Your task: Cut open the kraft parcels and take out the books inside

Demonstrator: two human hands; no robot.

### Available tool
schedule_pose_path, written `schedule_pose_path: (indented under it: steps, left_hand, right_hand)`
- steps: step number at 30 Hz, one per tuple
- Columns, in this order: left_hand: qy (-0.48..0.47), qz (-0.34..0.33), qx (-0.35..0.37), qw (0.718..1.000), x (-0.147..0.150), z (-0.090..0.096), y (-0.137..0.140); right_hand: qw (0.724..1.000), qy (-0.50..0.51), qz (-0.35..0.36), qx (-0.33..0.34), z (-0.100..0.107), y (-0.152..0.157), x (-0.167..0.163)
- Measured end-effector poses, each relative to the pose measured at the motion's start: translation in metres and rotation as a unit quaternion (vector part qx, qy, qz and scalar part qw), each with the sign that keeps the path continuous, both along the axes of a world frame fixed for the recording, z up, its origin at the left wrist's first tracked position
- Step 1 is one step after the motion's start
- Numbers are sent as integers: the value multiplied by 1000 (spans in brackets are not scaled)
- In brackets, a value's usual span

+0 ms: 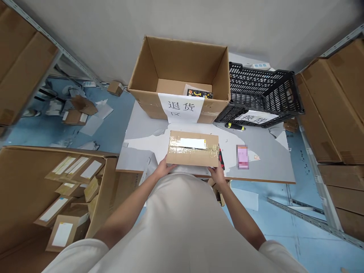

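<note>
A taped cardboard box [193, 156] with a white label on its top is at the front middle of the table. My left hand [165, 167] grips its near left corner, fingers tucked partly under it. At the near right corner, my right hand [217, 174] grips the same box, with some fingers hidden beneath. A red and black object [221, 159], partly covered, shows beside the box's right end; its kind cannot be made out. Behind stands a large open carton [148, 104] bearing a white paper sign, with a dark printed packet [200, 93] inside.
Right of the carton is a black plastic crate [298, 102]. A black and yellow tool [234, 126] and a blurred pink item [242, 156] lie on the table [265, 167]. A big carton [109, 178] holding several labelled boxes stands at left. Shelves with cartons [321, 110] flank the table.
</note>
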State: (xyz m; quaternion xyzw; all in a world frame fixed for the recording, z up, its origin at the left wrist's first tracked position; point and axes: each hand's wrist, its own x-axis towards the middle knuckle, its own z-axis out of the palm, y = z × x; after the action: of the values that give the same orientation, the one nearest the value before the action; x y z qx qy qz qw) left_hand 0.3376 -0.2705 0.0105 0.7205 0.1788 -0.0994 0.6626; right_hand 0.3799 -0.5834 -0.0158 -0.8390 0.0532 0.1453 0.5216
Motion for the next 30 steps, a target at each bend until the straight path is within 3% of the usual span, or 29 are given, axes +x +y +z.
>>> schedule_pose_path:
  steps: [4,11,15,20,23,30]
  left_hand:
    - [19,34,-6,999,4,-8,-2]
    - [-33,-12,135,990,14,10,23]
    - [-32,5,198,980,18,21,26]
    - [6,24,255,967,38,19,21]
    - [25,11,256,966,54,14,21]
    - [2,29,156,987,60,-1,21]
  right_hand:
    - [999,-9,-2,33,7,2,5]
    - [999,-42,22,24,42,3,25]
    - [996,-78,2,-49,50,13,36]
    - [988,-93,-5,-125,49,26,58]
    - [989,-64,2,-130,46,30,78]
    - [999,-6,1,-40,33,27,95]
